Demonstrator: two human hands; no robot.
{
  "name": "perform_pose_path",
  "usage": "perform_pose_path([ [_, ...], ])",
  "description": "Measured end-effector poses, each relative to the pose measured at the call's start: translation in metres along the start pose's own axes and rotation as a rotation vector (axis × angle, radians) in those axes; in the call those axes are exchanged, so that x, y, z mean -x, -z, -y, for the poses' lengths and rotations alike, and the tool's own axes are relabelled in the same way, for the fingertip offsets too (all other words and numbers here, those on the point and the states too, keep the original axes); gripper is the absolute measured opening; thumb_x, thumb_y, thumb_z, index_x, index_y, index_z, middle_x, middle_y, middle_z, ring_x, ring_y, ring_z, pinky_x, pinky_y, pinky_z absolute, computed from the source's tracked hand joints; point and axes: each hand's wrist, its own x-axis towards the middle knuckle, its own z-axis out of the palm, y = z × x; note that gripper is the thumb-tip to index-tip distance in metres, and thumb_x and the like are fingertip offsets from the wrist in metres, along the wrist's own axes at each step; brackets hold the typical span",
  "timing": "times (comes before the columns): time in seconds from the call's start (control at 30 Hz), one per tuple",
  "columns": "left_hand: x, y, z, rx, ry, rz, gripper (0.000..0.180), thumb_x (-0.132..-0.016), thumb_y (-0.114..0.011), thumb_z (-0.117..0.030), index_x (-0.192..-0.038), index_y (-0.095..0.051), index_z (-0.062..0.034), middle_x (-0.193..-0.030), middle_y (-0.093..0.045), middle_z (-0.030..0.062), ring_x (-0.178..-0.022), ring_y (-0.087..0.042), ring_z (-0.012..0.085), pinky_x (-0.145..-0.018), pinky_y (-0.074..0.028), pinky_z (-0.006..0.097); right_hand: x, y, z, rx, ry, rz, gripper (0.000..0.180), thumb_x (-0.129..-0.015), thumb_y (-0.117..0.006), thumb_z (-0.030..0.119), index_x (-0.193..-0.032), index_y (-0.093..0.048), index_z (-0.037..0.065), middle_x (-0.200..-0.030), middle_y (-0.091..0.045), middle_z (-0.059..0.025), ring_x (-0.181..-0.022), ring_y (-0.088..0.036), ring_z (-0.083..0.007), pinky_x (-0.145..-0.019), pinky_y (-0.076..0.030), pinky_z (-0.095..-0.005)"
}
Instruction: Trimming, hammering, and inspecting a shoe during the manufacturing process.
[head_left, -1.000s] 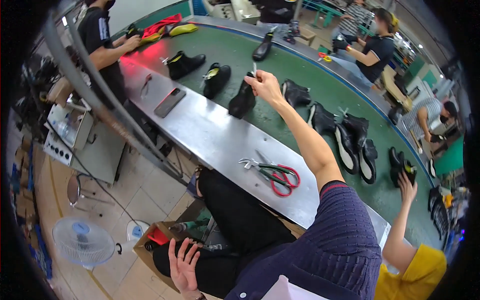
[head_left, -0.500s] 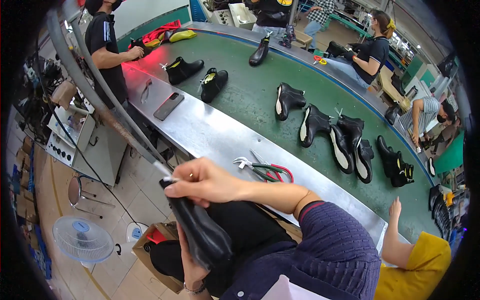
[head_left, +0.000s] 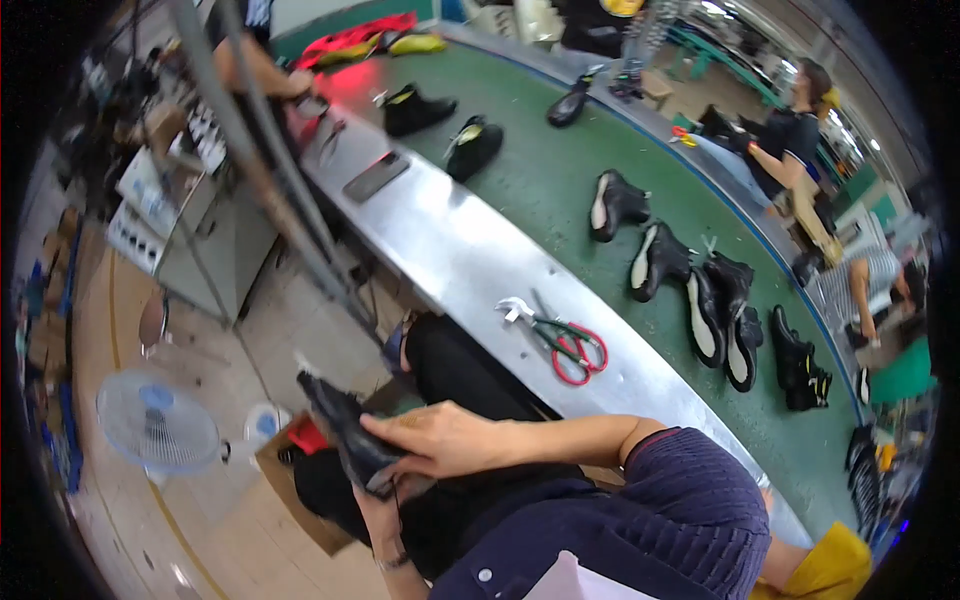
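Note:
A black ankle boot (head_left: pixel 350 432) is held tilted over my lap, with a whitish piece sticking out at its upper end. My right hand (head_left: pixel 440 438) lies across the boot's lower part with its fingers closed on it. From below, my left hand (head_left: pixel 376 517) grips the same end; the boot hides most of its fingers, and a bracelet circles that wrist. Pincers (head_left: pixel 540 325) with green and red handles and red-handled scissors (head_left: pixel 590 352) lie together on the metal ledge (head_left: pixel 470 275), to the right of the boot.
Several black boots (head_left: pixel 655 262) stand or lie on the green belt (head_left: pixel 560 200). A phone (head_left: pixel 377 177) rests on the ledge. Metal pipes (head_left: pixel 285 190) rise at the left. A fan (head_left: pixel 158 425) and a cardboard box (head_left: pixel 300 490) stand below. Co-workers are around the belt; a yellow sleeve (head_left: pixel 825 565) shows beside me.
My right hand has moved from the whitish piece at the boot's upper end down onto its lower part. The boot has turned and shifted down and left. The whole view has swung.

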Motion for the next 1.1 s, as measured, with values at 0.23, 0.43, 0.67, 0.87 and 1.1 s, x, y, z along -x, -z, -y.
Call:
perform_pose_path([
  [0.23,-0.022,-0.023,-0.013,-0.002,-0.081,0.236,0.126,-0.061,-0.085,0.006,-0.154,-0.004,-0.0153,-0.15,-0.033,0.0104,-0.131,-0.043,0.0219,-0.104,-0.044,0.038,0.012,0.021,-0.003,-0.042,0.042,-0.092,0.067,-0.072,-0.075,0.004,-0.133,-0.049,-0.004,-0.122,-0.06,-0.021,-0.109,-0.062,-0.0347,-0.091,-0.051,-0.0376],
  [0.43,-0.013,-0.01,0.006,0.081,-0.086,0.243,0.128,-0.059,-0.087,0.004,-0.154,-0.004,-0.0162,-0.155,-0.024,0.009,-0.136,-0.038,0.0223,-0.107,-0.041,0.038,0.018,0.009,-0.001,-0.106,-0.027,-0.018,0.069,-0.068,-0.078,0.01,-0.132,-0.052,0.0,-0.127,-0.058,-0.0184,-0.113,-0.06,-0.033,-0.093,-0.051,-0.038],
  [0.67,-0.006,-0.009,0.011,0.019,-0.153,0.234,0.125,-0.059,-0.087,0.0,-0.154,-0.006,-0.0127,-0.154,-0.025,0.009,-0.136,-0.037,0.0217,-0.106,-0.041,0.036,0.027,0.028,-0.011,-0.153,-0.12,0.038,0.066,-0.074,-0.08,0.025,-0.13,-0.054,0.002,-0.126,-0.06,-0.0177,-0.116,-0.059,-0.0314,-0.097,-0.047,-0.0372],
  [0.87,0.03,0.056,0.004,0.312,0.12,-0.234,0.053,-0.079,-0.073,-0.004,-0.127,-0.05,-0.003,-0.108,-0.064,0.0044,-0.099,-0.061,0.0146,-0.089,-0.05,0.03,0.092,0.065,-0.116,0.688,-0.695,-0.148,0.056,-0.086,-0.07,0.028,-0.13,-0.052,-0.001,-0.122,-0.058,-0.025,-0.112,-0.056,-0.0396,-0.095,-0.045,-0.0439],
  [1.1,0.009,0.054,-0.04,0.403,0.313,-0.046,0.049,-0.091,-0.065,-0.031,-0.129,-0.052,-0.0037,-0.115,-0.063,0.0064,-0.102,-0.062,0.0149,-0.087,-0.051,0.031,0.135,0.08,-0.16,0.771,-0.865,-0.052,0.054,-0.088,-0.065,0.026,-0.133,-0.051,-0.001,-0.118,-0.058,-0.0243,-0.109,-0.057,-0.0353,-0.095,-0.044,-0.0427],
])
